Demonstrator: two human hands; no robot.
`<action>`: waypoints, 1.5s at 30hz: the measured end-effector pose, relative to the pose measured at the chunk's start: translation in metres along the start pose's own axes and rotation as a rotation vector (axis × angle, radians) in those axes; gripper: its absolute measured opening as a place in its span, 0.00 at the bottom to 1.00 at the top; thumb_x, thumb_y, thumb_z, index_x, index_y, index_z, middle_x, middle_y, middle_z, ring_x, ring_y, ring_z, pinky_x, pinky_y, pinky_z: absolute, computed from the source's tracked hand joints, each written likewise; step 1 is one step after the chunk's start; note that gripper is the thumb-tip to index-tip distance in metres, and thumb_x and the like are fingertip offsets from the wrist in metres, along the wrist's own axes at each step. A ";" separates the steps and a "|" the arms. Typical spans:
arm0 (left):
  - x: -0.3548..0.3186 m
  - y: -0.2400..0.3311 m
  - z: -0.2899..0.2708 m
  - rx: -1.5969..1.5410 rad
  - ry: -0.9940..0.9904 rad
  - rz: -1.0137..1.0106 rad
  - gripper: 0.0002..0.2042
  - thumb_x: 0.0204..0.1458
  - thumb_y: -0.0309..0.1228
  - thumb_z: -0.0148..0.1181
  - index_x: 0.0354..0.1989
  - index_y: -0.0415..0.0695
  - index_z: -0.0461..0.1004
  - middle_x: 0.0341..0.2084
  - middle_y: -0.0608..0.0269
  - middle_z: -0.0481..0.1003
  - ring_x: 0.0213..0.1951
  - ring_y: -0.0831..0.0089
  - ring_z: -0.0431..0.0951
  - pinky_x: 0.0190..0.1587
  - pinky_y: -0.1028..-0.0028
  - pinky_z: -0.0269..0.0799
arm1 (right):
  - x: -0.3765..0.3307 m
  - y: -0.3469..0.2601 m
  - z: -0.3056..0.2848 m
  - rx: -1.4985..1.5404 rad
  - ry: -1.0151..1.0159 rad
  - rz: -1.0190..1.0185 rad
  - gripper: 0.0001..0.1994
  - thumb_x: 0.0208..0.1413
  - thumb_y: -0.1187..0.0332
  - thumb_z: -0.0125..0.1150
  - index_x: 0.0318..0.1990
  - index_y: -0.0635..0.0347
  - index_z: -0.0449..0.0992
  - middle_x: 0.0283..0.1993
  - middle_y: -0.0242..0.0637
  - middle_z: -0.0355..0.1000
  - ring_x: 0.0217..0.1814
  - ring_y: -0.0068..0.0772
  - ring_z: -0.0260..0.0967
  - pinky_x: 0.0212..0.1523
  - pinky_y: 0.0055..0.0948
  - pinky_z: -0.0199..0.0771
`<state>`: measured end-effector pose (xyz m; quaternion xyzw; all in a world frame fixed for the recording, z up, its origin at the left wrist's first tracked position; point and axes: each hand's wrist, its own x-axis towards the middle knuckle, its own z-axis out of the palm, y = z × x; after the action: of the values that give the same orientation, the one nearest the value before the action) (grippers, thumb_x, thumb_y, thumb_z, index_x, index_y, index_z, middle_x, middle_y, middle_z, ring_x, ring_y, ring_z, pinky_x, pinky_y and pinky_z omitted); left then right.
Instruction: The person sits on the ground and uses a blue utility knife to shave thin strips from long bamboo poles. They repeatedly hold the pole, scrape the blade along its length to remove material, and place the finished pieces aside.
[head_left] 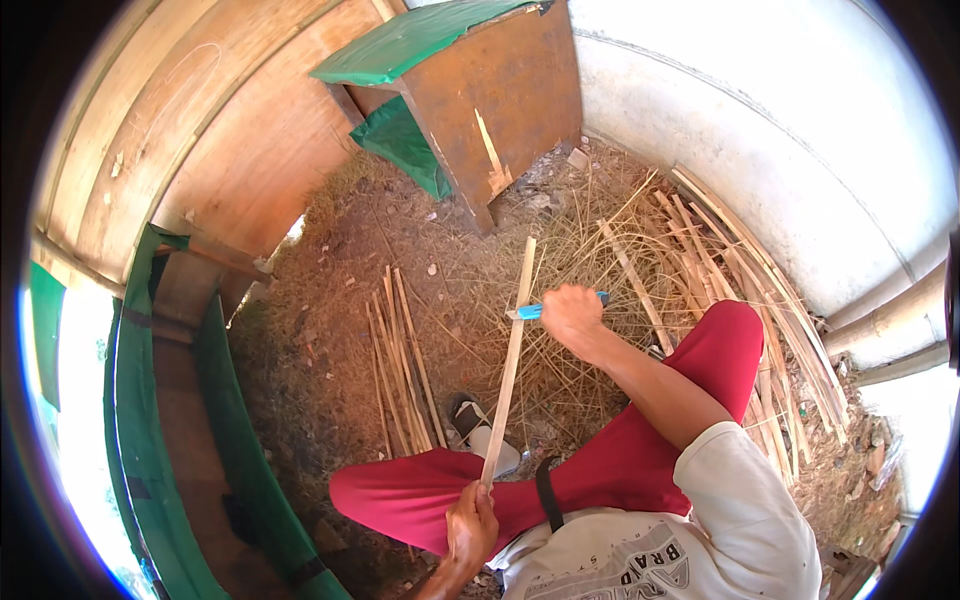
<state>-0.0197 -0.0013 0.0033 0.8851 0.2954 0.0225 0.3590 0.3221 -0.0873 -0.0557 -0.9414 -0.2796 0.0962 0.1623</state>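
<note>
My left hand (471, 522) is closed around the lower end of a long, flat bamboo strip (511, 370), which slants up and away from my lap. My right hand (573, 316) grips a blue utility knife (530, 312). Its blade meets the strip in the upper part, well above my left hand. Below the strip's middle, a foot in a dark sandal (468, 414) rests on the ground between my bent, red-trousered legs.
Thin strips (402, 360) lie bundled on the dirt left of centre. A larger pile of strips (750, 290) lines the right wall, with shavings (570, 400) scattered between. A brown wooden cabinet (490, 100) with a green cover stands ahead; a green-edged bench (215, 380) is at left.
</note>
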 end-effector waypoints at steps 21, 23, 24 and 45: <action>-0.071 -0.025 -0.051 0.068 -0.068 -0.289 0.13 0.65 0.31 0.47 0.36 0.35 0.74 0.17 0.57 0.72 0.20 0.70 0.74 0.24 0.68 0.69 | 0.055 0.081 0.055 -0.041 -0.043 0.299 0.07 0.55 0.71 0.60 0.29 0.65 0.81 0.32 0.49 0.78 0.34 0.42 0.80 0.31 0.37 0.80; -0.064 -0.026 -0.047 0.066 -0.061 -0.292 0.13 0.65 0.31 0.46 0.36 0.35 0.73 0.16 0.58 0.71 0.20 0.72 0.73 0.24 0.69 0.68 | 0.050 0.066 0.048 -0.009 0.013 0.222 0.07 0.54 0.72 0.60 0.29 0.67 0.80 0.31 0.49 0.77 0.31 0.42 0.79 0.29 0.37 0.79; -0.059 -0.028 -0.044 0.067 -0.053 -0.287 0.13 0.65 0.31 0.46 0.35 0.35 0.73 0.16 0.59 0.71 0.20 0.73 0.73 0.24 0.70 0.68 | 0.048 0.059 0.043 0.006 0.042 0.186 0.07 0.53 0.72 0.60 0.28 0.68 0.80 0.30 0.49 0.76 0.30 0.42 0.78 0.28 0.37 0.79; 0.032 0.004 -0.023 -0.649 -0.274 -0.441 0.12 0.69 0.34 0.43 0.39 0.40 0.70 0.18 0.73 0.63 0.16 0.86 0.57 0.16 0.82 0.53 | -0.029 -0.022 0.002 0.106 0.069 -0.234 0.04 0.43 0.72 0.61 0.22 0.62 0.78 0.18 0.44 0.73 0.19 0.44 0.73 0.21 0.41 0.75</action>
<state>0.0030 0.0283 0.0175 0.6364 0.4050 -0.0809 0.6515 0.2872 -0.0857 -0.0473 -0.8953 -0.3761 0.0588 0.2316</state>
